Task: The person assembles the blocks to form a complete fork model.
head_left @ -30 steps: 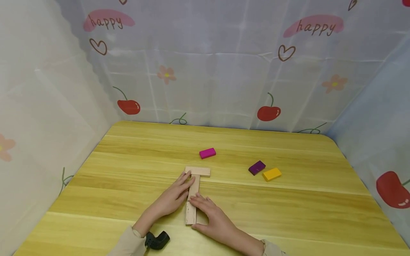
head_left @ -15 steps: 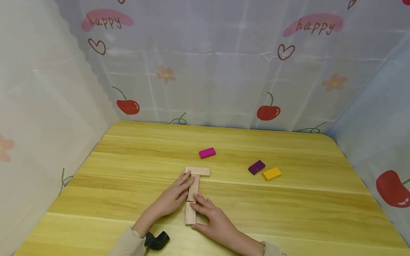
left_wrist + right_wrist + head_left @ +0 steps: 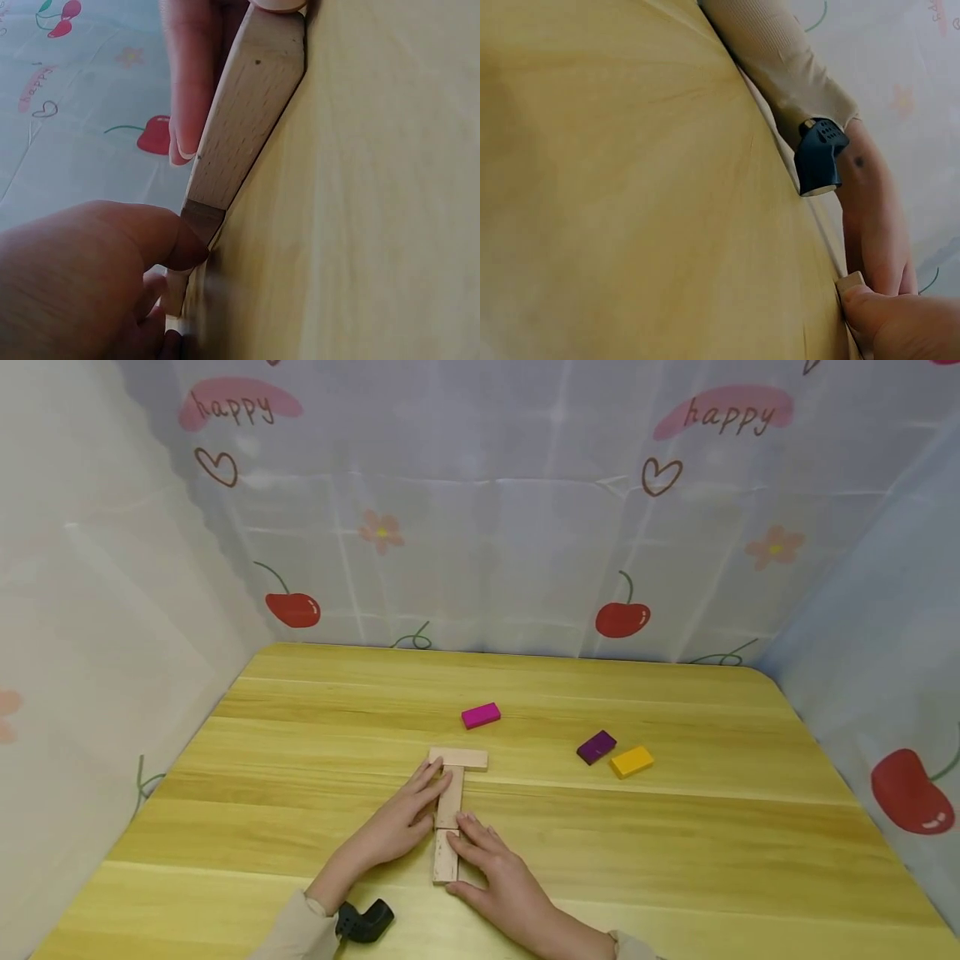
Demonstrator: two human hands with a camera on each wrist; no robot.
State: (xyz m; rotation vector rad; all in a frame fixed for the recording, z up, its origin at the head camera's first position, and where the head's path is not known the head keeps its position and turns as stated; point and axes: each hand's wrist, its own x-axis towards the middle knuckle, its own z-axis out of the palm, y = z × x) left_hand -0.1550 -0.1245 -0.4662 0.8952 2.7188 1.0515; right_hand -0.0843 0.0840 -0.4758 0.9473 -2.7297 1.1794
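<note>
Three plain wooden blocks lie flat in a T on the table. The crosspiece block [image 3: 467,759] is at the far end, with the middle block [image 3: 451,802] and the near block [image 3: 445,862] in line below it. My left hand [image 3: 395,827] rests along their left side, fingers stretched forward, fingertips on the middle block and at the crosspiece. My right hand [image 3: 504,883] holds the near block, thumb at its near end and fingers at its right side and top. In the left wrist view, the near block [image 3: 244,112] meets the middle one end to end.
A magenta block [image 3: 481,716] lies beyond the T. Off to the right, a purple block [image 3: 597,747] sits beside a yellow block [image 3: 632,762]. A black wrist device [image 3: 365,921] is at the left sleeve. Printed curtains stand behind the wooden table [image 3: 712,843].
The right hand's fingers have shifted slightly, and the narrow gap between the near and middle blocks looks closer. The left hand keeps its place; the whole view has shifted a little.
</note>
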